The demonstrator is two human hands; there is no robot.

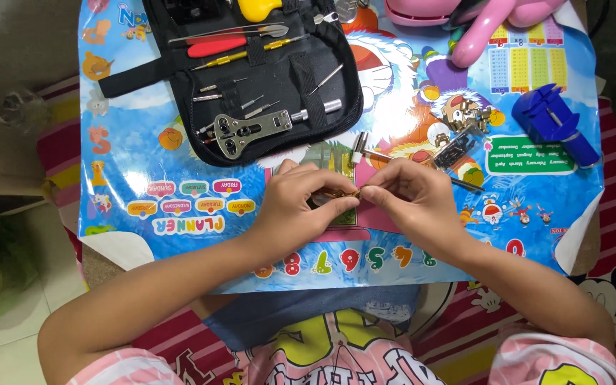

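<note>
2 hands meet over the colourful mat (180, 178): the left hand (295, 203) and right hand (416, 199) pinch 1 small brown, metallic piece (344, 194) between their fingertips, fingers closed on it at mat centre. Nearby lie 1 black tool case (251, 71), 1 blue holder (554, 122) and 1 small hammer (393, 158).
</note>
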